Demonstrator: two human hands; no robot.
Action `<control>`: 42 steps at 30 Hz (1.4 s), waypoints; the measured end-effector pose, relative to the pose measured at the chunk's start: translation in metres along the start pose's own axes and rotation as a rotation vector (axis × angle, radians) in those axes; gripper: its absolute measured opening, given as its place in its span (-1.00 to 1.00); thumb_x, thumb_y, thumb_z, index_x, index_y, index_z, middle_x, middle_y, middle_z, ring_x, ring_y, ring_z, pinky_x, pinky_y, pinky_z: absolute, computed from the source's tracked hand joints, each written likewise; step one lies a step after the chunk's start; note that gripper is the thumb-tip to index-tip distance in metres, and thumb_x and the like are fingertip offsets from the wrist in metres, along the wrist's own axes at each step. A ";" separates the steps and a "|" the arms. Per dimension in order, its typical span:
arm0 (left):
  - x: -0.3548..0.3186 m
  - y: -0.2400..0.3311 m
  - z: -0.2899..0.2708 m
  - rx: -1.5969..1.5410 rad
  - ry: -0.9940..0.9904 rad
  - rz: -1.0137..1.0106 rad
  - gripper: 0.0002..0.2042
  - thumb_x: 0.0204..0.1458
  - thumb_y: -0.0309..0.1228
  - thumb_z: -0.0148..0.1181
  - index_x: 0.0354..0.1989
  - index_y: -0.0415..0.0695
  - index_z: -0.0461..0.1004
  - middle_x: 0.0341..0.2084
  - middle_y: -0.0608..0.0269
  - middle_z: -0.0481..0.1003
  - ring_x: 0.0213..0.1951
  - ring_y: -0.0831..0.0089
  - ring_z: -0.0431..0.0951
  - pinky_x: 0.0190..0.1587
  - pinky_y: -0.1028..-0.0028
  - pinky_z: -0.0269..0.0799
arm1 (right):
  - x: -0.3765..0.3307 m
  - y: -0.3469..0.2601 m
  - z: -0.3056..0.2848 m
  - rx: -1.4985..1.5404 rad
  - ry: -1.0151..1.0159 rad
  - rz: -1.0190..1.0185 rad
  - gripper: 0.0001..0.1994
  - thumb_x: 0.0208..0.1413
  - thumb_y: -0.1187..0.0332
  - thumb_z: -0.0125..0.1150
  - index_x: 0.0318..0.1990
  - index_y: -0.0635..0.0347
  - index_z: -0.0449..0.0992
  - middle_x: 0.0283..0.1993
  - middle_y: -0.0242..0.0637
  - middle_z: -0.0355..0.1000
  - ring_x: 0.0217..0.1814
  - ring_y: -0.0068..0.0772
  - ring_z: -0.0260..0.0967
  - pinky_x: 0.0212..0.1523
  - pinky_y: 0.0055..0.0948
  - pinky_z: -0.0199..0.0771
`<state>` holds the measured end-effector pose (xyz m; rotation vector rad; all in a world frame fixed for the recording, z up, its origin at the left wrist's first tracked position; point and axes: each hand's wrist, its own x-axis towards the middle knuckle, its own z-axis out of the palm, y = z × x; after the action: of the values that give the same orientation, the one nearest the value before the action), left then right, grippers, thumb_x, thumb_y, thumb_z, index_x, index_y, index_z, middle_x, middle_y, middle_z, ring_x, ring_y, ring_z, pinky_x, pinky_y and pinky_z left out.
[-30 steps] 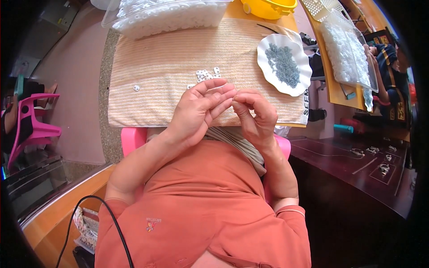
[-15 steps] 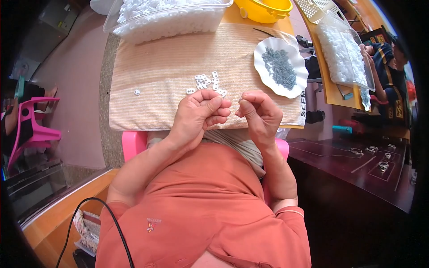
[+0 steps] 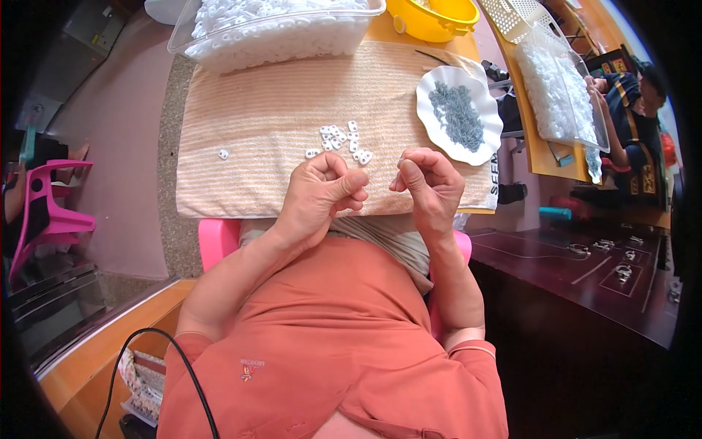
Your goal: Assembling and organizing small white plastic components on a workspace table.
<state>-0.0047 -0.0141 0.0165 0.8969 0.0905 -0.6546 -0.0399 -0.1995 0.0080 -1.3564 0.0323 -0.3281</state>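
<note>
Both hands [image 3: 322, 192] [image 3: 430, 183] at cloth's [image 3: 248, 132] near edge — white pieces [image 3: 340, 140] beyond

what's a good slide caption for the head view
Seated person's left hand and right hand pinch small parts over a striped cloth, near loose white pieces and a plate of grey parts.

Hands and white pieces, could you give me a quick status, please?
Left hand and right hand pinched shut, apart. White pieces clustered on striped cloth. Nothing between them.
</note>
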 end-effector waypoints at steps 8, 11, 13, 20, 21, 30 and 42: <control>0.001 0.003 -0.001 0.084 -0.030 -0.034 -0.87 0.06 -0.47 0.28 -0.37 -0.20 0.42 -0.49 0.23 0.54 -0.44 0.56 0.57 -0.38 0.62 0.55 | 0.001 0.003 0.000 0.053 0.017 0.035 -0.90 0.16 0.51 0.20 -0.22 0.37 0.48 -0.38 -0.32 0.45 -0.48 -0.58 0.41 -0.43 -0.61 0.49; 0.001 0.005 -0.001 0.086 -0.028 -0.034 -0.88 0.11 -0.45 0.22 -0.30 -0.19 0.41 -0.39 0.16 0.56 -0.38 0.54 0.59 -0.33 0.58 0.57 | 0.002 0.004 0.002 0.050 0.015 0.048 -0.89 0.16 0.51 0.20 -0.21 0.37 0.48 -0.39 -0.32 0.45 -0.49 -0.57 0.41 -0.43 -0.60 0.49; 0.002 0.004 -0.002 0.078 -0.033 -0.025 -0.90 0.15 -0.44 0.17 -0.26 -0.17 0.41 -0.30 0.12 0.58 -0.34 0.53 0.60 -0.30 0.56 0.58 | 0.001 0.004 0.002 0.036 0.014 0.053 -0.89 0.16 0.51 0.20 -0.21 0.37 0.48 -0.39 -0.32 0.45 -0.49 -0.57 0.42 -0.44 -0.60 0.50; 0.004 0.004 -0.008 0.012 -0.034 -0.043 -0.86 0.18 -0.38 0.13 -0.19 -0.18 0.46 -0.24 0.15 0.57 -0.33 0.54 0.59 -0.27 0.56 0.58 | -0.003 0.005 0.005 0.011 -0.001 0.093 -0.89 0.16 0.48 0.21 -0.22 0.35 0.49 -0.31 -0.27 0.43 -0.47 -0.55 0.39 -0.40 -0.58 0.47; 0.004 0.004 -0.009 0.010 -0.020 -0.042 -0.86 0.17 -0.39 0.15 -0.20 -0.19 0.49 -0.26 0.19 0.58 -0.34 0.56 0.57 -0.27 0.57 0.56 | -0.003 0.005 0.005 0.003 -0.028 0.086 -0.89 0.16 0.49 0.20 -0.22 0.36 0.49 -0.29 -0.26 0.43 -0.45 -0.56 0.39 -0.39 -0.57 0.48; 0.000 0.001 -0.010 0.006 -0.022 -0.042 -0.88 0.07 -0.47 0.26 -0.25 -0.21 0.55 -0.44 0.30 0.55 -0.37 0.62 0.52 -0.32 0.62 0.51 | -0.006 0.000 0.014 -0.008 -0.220 0.066 -0.93 0.10 0.58 0.22 -0.26 0.37 0.51 -0.26 -0.24 0.41 -0.36 -0.56 0.40 -0.35 -0.60 0.49; -0.002 0.006 -0.009 -0.004 -0.143 -0.067 -0.85 0.08 -0.48 0.25 -0.21 -0.25 0.50 -0.37 0.22 0.55 -0.34 0.53 0.58 -0.29 0.58 0.57 | -0.007 -0.001 0.014 0.023 -0.295 0.091 -0.95 0.08 0.61 0.22 -0.30 0.40 0.50 -0.27 -0.23 0.40 -0.31 -0.53 0.42 -0.30 -0.63 0.47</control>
<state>-0.0014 -0.0041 0.0158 0.8433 -0.0062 -0.7789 -0.0435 -0.1847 0.0109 -1.3646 -0.1549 -0.0498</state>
